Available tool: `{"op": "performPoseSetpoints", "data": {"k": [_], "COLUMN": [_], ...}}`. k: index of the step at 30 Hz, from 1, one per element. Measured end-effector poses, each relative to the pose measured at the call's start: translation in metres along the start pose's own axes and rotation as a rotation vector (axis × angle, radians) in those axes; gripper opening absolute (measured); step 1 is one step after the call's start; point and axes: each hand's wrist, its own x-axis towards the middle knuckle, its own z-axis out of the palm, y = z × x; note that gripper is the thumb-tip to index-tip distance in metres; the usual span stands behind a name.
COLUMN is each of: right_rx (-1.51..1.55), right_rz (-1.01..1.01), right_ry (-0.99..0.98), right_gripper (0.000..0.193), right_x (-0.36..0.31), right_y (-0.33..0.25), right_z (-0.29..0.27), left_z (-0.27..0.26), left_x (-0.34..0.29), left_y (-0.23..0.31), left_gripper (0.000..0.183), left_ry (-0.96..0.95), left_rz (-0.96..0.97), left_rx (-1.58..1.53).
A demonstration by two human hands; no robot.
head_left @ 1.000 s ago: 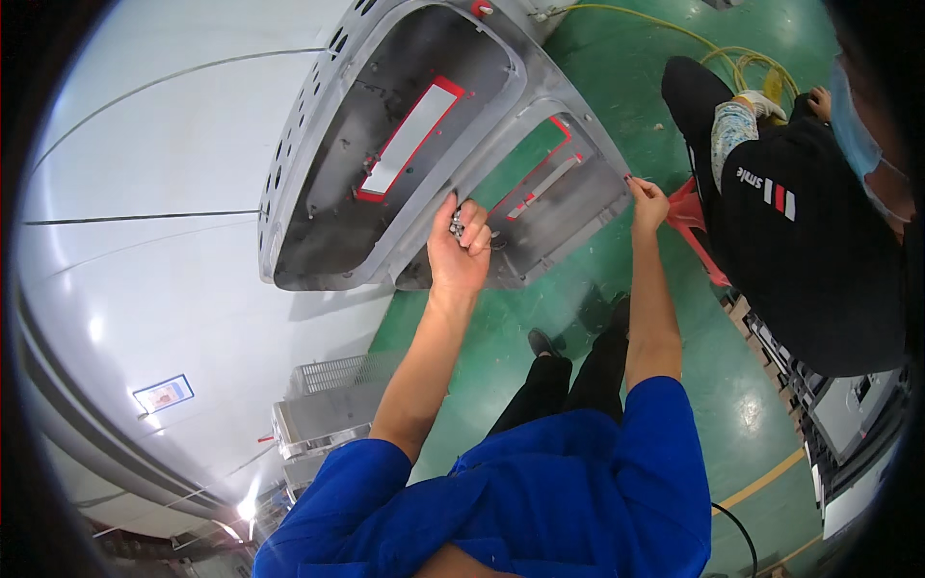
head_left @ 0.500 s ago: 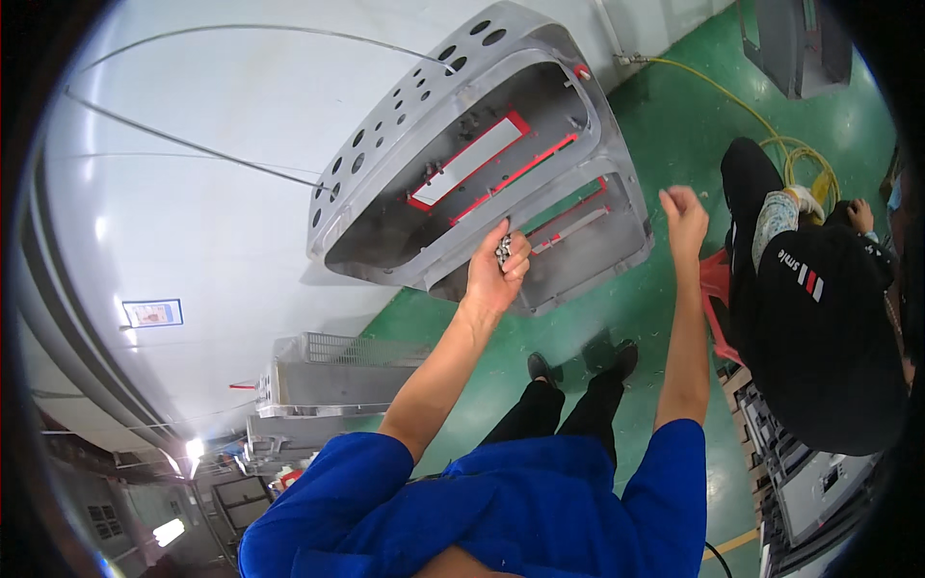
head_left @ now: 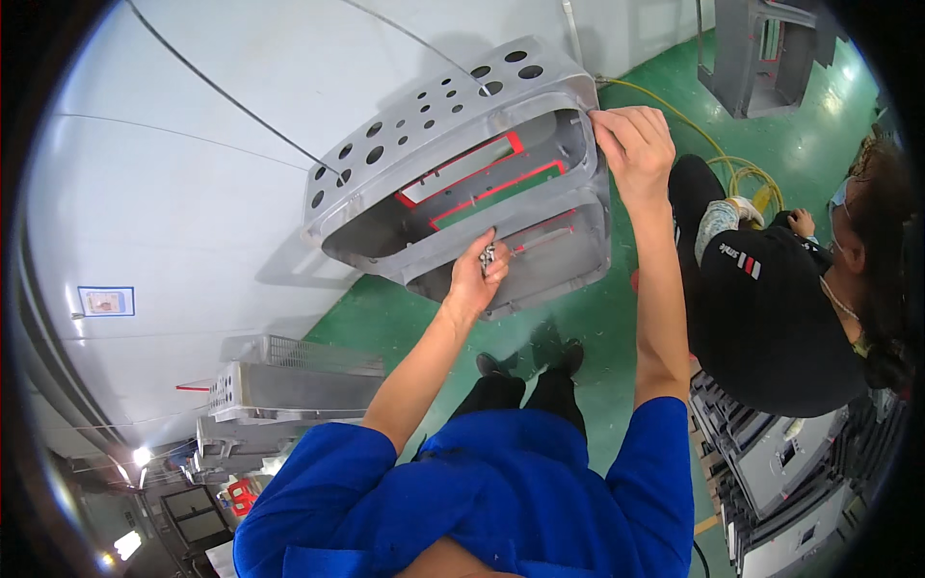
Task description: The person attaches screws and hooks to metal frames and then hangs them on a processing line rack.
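A large grey housing (head_left: 520, 108), with rows of round holes and red-edged openings, hangs tilted in front of me on two thin wires (head_left: 231, 96). My left hand (head_left: 472, 279) is closed round several small metal pieces (head_left: 488, 257), like nuts or spacers, and is held in front of the housing's lower opening. At the upper right corner of the housing is my right hand (head_left: 638, 154), thumb and fingers pinched together by the rim. Whatever may sit between those fingertips is too small or hidden to make out.
A person in black (head_left: 780, 328) sits or crouches close on my right, near a coiled yellow hose (head_left: 742, 178). Stacked grey panels (head_left: 780, 462) stand at lower right. Other grey housings are at far right (head_left: 761, 67) and lower left (head_left: 299, 387). A white wall (head_left: 193, 222) runs along the left.
My right hand has moved up and inward to the housing's right corner. The view has shifted, and the left hand still holds the metal pieces before the housing.
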Motion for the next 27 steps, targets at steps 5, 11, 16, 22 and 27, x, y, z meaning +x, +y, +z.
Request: {"op": "performPoseSetpoints", "data": {"k": [5,11,16,22,27], "right_rx": [-0.104,-0.242,-0.145,-0.006,0.032], "right_rz": [-0.073,-0.034,0.312,0.463,0.466], "right_ry": [-0.068,-0.019,0.096,0.049,0.005], "right_gripper": [0.02,0.016,0.018,0.016,0.021], "right_x": [0.006,0.008,-0.004,0.004,0.001], "right_y": [-0.007,-0.017,-0.02,-0.022,-0.008], "right_z": [-0.012,-0.014,-0.002,0.005,0.011], "left_z": [0.004,-0.004,-0.001,0.009,0.004], "left_x": [-0.003,-0.003,-0.003,-0.004,0.002], "left_y": [0.003,0.006,0.008,0.008,0.006], "left_gripper": [0.023,0.016,0.02,0.029,0.026], "left_ry": [-0.041,-0.138,-0.212,-0.136,-0.226], "left_rz": [-0.049,-0.137,-0.187,-0.177,-0.175], "left_rx": [-0.043,-0.077,-0.084,-0.051,-0.049]}}
